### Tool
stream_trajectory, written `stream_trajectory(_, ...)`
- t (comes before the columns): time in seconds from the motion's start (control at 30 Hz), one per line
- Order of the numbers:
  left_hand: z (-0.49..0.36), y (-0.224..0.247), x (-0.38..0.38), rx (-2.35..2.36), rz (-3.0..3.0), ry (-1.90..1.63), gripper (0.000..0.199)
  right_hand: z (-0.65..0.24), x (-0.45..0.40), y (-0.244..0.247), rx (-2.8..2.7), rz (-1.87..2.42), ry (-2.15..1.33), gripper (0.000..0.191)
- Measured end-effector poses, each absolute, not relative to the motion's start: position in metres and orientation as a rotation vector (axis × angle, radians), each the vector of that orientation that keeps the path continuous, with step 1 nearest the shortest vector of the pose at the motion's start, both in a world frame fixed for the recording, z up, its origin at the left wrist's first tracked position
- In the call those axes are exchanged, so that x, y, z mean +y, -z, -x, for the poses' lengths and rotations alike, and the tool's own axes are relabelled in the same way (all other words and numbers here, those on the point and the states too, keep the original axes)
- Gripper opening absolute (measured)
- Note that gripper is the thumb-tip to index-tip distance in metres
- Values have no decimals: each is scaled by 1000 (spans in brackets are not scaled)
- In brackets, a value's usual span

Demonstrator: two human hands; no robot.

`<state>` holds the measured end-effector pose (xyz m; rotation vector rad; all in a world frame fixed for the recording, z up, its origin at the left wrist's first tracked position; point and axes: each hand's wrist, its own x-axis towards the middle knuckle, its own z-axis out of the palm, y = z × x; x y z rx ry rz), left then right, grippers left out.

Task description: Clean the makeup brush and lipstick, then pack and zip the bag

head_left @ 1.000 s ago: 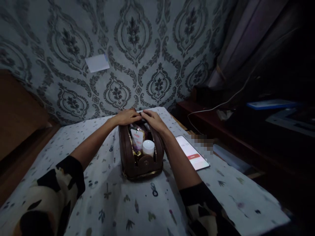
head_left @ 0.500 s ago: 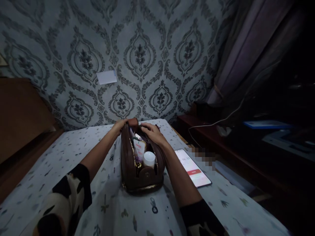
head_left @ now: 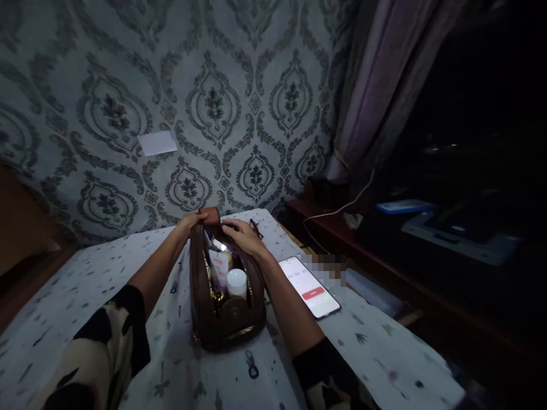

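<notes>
A brown toiletry bag (head_left: 200, 319) stands unzipped on the patterned cloth, its mouth facing up. Inside it are a white tube (head_left: 219, 263) with red print and a jar with a white lid (head_left: 236, 279); other contents are too dark to name. At the bag's far left corner my left hand (head_left: 190, 223) pinches the edge beside a lighter brown tab (head_left: 210, 215). My right hand (head_left: 244, 234) is closed over the far right rim, its fingertips at the opening and partly hidden.
A lit phone (head_left: 311, 287) lies right of the bag, near my right forearm. Dark red glasses (head_left: 256, 229) rest beyond my right hand. A white cable (head_left: 337, 210) runs along the dark red ledge (head_left: 299, 206). Patterned wallpaper (head_left: 213, 114) rises behind.
My view has turned to the right, so the bag, phone and wall appear farther left. Both hands stay at the far end of the bag, and the glasses show more plainly.
</notes>
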<state>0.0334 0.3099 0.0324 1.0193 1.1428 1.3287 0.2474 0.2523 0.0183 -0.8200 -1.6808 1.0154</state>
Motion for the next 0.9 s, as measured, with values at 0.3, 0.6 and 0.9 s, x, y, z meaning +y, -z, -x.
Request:
stream_trajectory(0.3, -37, -44, 292, 1157, -1118, -1432, 58, -245, 258, -13, -1632, 815, -1051, 29)
stream_trajectory(0.6, -47, -50, 291, 1181, -1157, -1440, 40, -247, 265, -8, -1616, 793, -1052, 33)
stream_trajectory(0.9, -49, -48, 278, 1151, -1408, -1615, 60, -243, 274, 1, -1565, 748, -1108, 38)
